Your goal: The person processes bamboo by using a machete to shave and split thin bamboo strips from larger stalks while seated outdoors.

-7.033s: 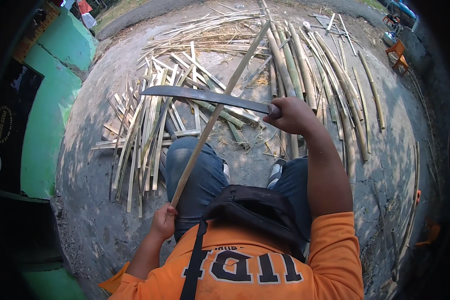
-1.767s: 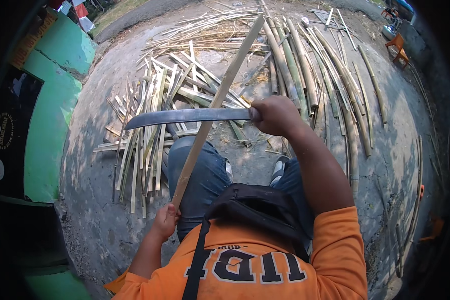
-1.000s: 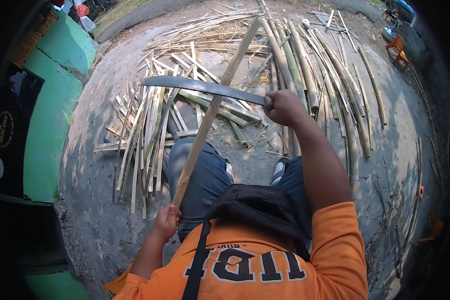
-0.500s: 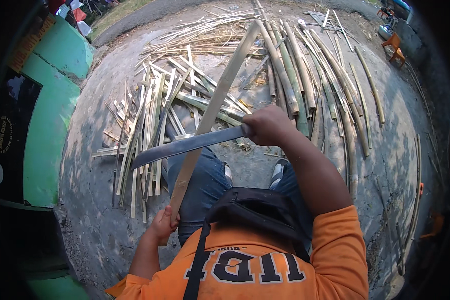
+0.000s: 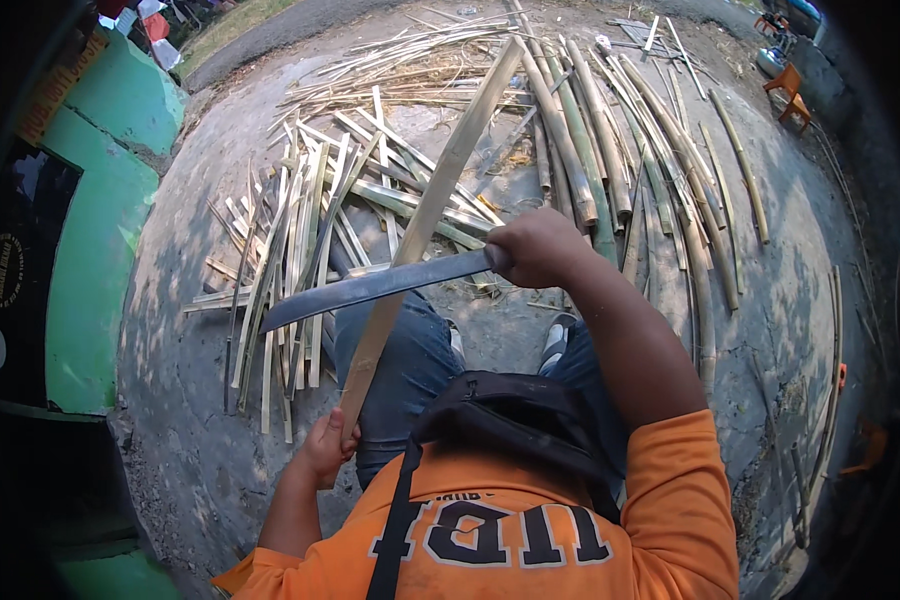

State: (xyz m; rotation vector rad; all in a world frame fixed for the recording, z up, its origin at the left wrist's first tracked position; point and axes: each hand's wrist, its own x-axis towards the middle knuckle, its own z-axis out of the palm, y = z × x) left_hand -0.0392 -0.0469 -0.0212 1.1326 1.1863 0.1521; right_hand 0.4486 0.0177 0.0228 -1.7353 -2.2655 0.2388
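Bare concrete ground (image 5: 530, 320) strewn with split bamboo strips (image 5: 300, 230) beyond both hands, left hand (image 5: 328, 447) clasping the near end of a long bamboo slat (image 5: 432, 205), right hand (image 5: 538, 246) fisted around a machete (image 5: 375, 287), blade lying across the slat.

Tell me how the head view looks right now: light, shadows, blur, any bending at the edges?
Head view: hard sun, dappled shadow across the concrete ground; the long blade in the right hand is sharp, no motion blur, a dull sheen only; the bamboo strip held by the left hand is evenly lit; fisheye curves the green wall; corners are black.
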